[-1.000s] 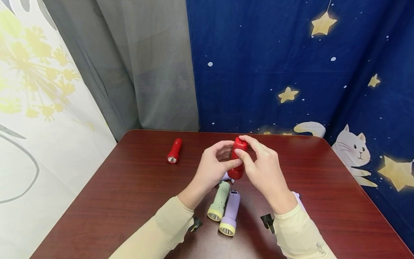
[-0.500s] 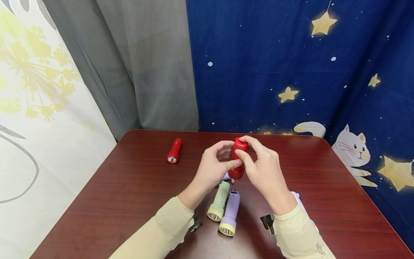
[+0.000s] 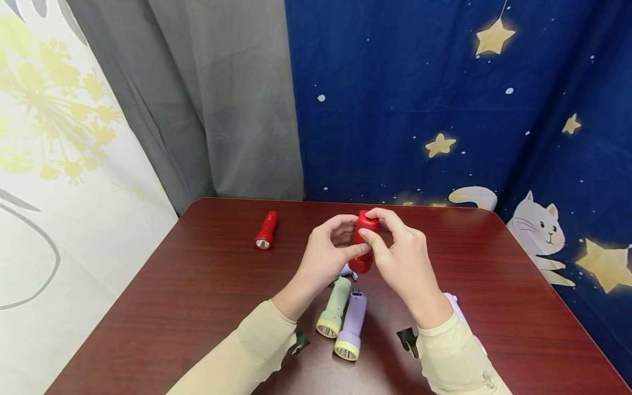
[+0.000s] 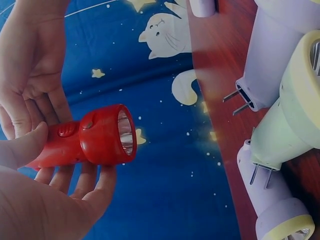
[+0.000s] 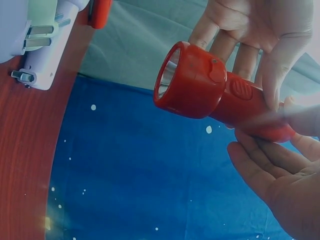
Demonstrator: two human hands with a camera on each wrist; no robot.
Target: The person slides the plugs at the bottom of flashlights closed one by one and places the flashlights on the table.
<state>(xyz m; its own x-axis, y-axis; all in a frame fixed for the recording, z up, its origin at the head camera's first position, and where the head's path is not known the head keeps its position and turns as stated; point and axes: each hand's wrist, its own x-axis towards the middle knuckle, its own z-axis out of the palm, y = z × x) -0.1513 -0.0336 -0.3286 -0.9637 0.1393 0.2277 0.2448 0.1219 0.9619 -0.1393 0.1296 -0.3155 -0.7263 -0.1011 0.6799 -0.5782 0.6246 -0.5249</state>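
Both hands hold a red flashlight (image 3: 362,264) over the far half of the table, its tail end up and its head down. The left hand (image 3: 321,257) grips its left side, the thumb lying on the body and the fingers behind it. My right hand (image 3: 406,258) pinches the tail end from the right, with thumb and forefinger on it. In the left wrist view the flashlight (image 4: 107,135) shows its oval switch button and a silvery reflector behind the lens. Right by the button on the red flashlight (image 5: 195,82) lies the left thumb in the right wrist view.
A green flashlight (image 3: 336,304) and a purple flashlight (image 3: 353,323) lie side by side below the hands. Behind them another purple flashlight (image 4: 265,187) has plug prongs near it. A second red flashlight (image 3: 267,230) lies at the far left. The right forearm partly hides a purple object (image 3: 456,307).
The hands and the red flashlight stay in nearly the same place. The flashlight's tail end tilts very slightly under the right fingers.
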